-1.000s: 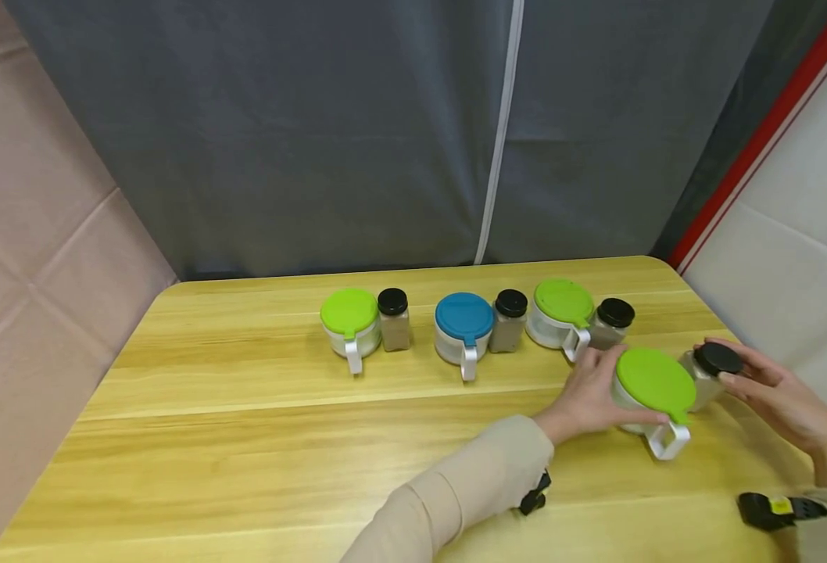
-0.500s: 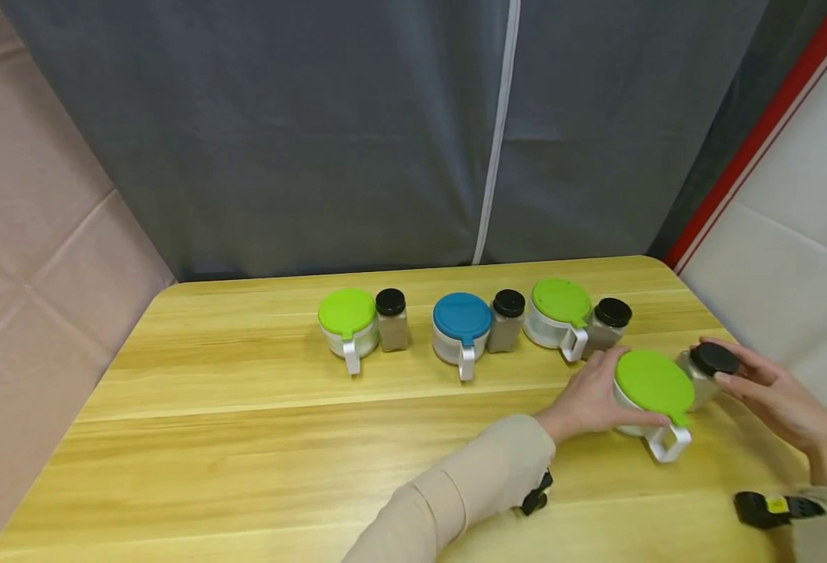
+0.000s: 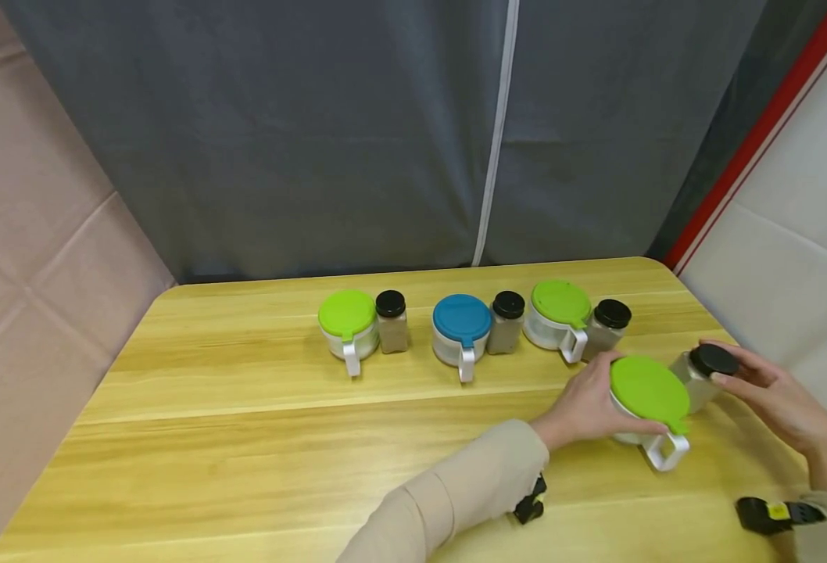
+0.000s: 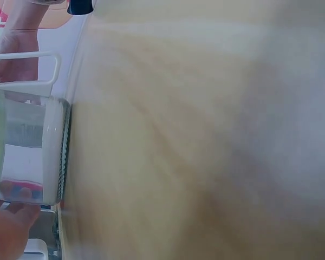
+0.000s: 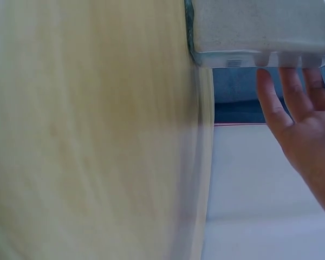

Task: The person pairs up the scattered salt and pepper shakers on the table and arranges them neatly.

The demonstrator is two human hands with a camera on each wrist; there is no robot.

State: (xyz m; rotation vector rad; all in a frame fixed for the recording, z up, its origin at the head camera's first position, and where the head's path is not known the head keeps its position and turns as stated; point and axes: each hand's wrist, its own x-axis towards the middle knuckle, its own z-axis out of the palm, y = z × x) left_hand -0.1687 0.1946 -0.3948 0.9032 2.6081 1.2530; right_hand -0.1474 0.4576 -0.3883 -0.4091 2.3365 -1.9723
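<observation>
In the head view my left hand [image 3: 592, 407] grips a clear seasoning pot [image 3: 649, 391] with a green lid and white handle, thumb across its near side. The left wrist view shows the pot's clear body [image 4: 24, 146] side on, fingers around its wall and its white base at table level. Just right of it stands a square glass spice jar [image 3: 702, 379] with a black lid. My right hand [image 3: 772, 399] holds this jar between thumb and fingers. Fingertips [image 5: 265, 81] lie against the jar's side in the right wrist view.
Along the back of the wooden table [image 3: 245, 438] stand a green-lidded pot [image 3: 348, 317], a blue-lidded pot [image 3: 462, 320] and another green-lidded pot [image 3: 561, 305]. Each has a black-lidded spice jar [image 3: 392, 324] to its right. A grey curtain [image 3: 315, 141] hangs behind; a white wall panel [image 3: 800, 234] borders the right.
The green-lidded pot in my left hand has shifted slightly toward me and left, so more of the spice jar shows beside it. My right hand and the spice jar stay nearly still.
</observation>
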